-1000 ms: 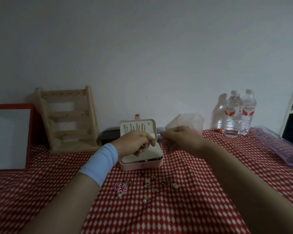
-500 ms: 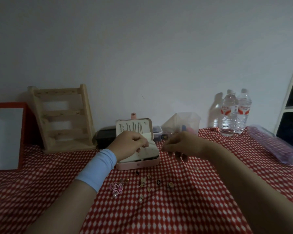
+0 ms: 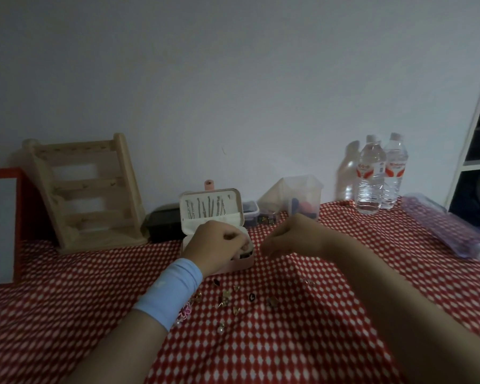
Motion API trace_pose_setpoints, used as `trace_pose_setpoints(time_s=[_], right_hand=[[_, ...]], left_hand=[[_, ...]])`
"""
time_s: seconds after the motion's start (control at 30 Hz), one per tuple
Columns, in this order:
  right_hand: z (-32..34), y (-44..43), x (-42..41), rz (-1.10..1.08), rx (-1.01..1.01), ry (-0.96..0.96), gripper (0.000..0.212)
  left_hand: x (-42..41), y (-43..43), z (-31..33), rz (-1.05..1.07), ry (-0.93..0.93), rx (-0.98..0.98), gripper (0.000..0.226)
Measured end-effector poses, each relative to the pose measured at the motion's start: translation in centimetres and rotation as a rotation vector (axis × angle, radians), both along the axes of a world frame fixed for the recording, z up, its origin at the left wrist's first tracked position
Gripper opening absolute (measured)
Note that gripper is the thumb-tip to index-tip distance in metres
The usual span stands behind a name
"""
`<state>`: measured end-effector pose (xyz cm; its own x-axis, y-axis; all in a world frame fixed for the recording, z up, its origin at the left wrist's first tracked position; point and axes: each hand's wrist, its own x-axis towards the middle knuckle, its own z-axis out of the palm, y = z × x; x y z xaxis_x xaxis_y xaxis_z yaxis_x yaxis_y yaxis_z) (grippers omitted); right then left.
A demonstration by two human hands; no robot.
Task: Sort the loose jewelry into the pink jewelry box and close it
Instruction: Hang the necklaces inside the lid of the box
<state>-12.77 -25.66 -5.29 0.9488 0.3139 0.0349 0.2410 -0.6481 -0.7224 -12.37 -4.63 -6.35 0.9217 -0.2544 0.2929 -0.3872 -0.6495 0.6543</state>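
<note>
Bare tablecloth (image 3: 261, 350) is seen nearest. Loose jewelry (image 3: 233, 297) is scattered just short of the fingers. The left hand (image 3: 219, 245) is curled over the open pink jewelry box (image 3: 241, 264), the right hand (image 3: 288, 236) bunched beside it; any grasp cannot be told. Beyond the fingers, chains (image 3: 205, 209) are hung in the upright lid (image 3: 211, 224); water bottles (image 3: 370, 178) are stood far right.

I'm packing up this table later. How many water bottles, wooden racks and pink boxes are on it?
Bottles: 2
Rack: 1
Pink box: 1
Total: 4
</note>
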Motion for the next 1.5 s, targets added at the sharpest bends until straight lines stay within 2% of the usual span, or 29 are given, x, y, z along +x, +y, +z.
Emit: trace_pose_setpoints(time_s=[0.1,0.27,0.37,0.43,0.5,0.57,0.67,0.73,0.8,0.83,0.87,0.93,1.0,1.07,1.17,1.27,1.4,1.5], right_hand=[[-0.1,0.3,-0.1,0.045,0.133,0.059,0.023],[0.0,0.1,0.2,0.051,0.46,0.212,0.033],[0.3,-0.1,0.8,0.074,0.429,0.202,0.039],[0.4,-0.3,1.0,0.033,0.332,0.154,0.042],[0.4,-0.6,1.3,0.0,0.277,0.119,0.044],[0.4,-1.1,1.6,-0.022,0.273,0.087,0.043],[0.7,-1.4,1.5,-0.018,0.419,0.064,0.04],[1.0,-1.3,1.3,-0.058,0.495,0.041,0.041],[1.3,-1.0,1.2,-0.097,0.444,-0.019,0.04],[1.6,-0.9,1.1,-0.098,0.402,-0.044,0.04],[1.7,-0.7,1.0,-0.081,0.376,-0.054,0.039],[2.2,-0.4,0.8,-0.018,0.378,-0.034,0.039],[2.7,-0.1,0.7,0.035,0.371,-0.005,0.039],[3.1,0.2,0.6,0.065,0.335,0.013,0.039],[3.4,0.0,0.6,0.111,0.325,0.03,0.038],[3.5,-0.9,0.7,0.129,0.299,0.059,0.038],[3.3,-1.9,1.1,0.143,0.238,0.134,0.037],[2.8,-2.2,2.1,0.163,0.265,0.181,0.036]], left_hand=[[0.2,-0.5,0.0,-0.011,0.081,-0.163,0.024],[0.5,-0.6,1.1,-0.107,0.426,-0.778,0.032],[1.0,0.3,1.3,-0.15,0.529,-0.934,0.039],[1.4,0.9,1.4,-0.138,0.547,-0.946,0.041],[1.7,1.6,1.4,-0.081,0.469,-0.821,0.034],[1.7,2.1,1.4,-0.042,0.372,-0.616,0.026],[1.5,2.3,1.7,-0.034,0.301,-0.279,0.028],[1.2,1.9,1.8,-0.045,0.251,0.017,0.03],[0.9,1.2,1.7,-0.059,0.176,0.263,0.027],[0.8,0.8,1.7,-0.069,0.133,0.295,0.02],[0.7,0.3,1.8,-0.082,0.103,0.248,0.014],[0.7,-1.0,2.0,-0.13,0.091,0.018,0.029],[0.5,-2.4,2.3,-0.247,0.169,-0.18,0.033],[0.3,-3.3,2.6,-0.323,0.309,-0.312,0.026],[0.5,-2.9,2.7,-0.323,0.481,-0.387,0.014],[0.9,-1.8,2.9,-0.355,0.555,-0.392,0.019],[1.6,0.0,3.8,-0.379,0.586,-0.682,0.024],[2.5,1.2,4.5,-0.421,0.629,-0.923,0.023]])
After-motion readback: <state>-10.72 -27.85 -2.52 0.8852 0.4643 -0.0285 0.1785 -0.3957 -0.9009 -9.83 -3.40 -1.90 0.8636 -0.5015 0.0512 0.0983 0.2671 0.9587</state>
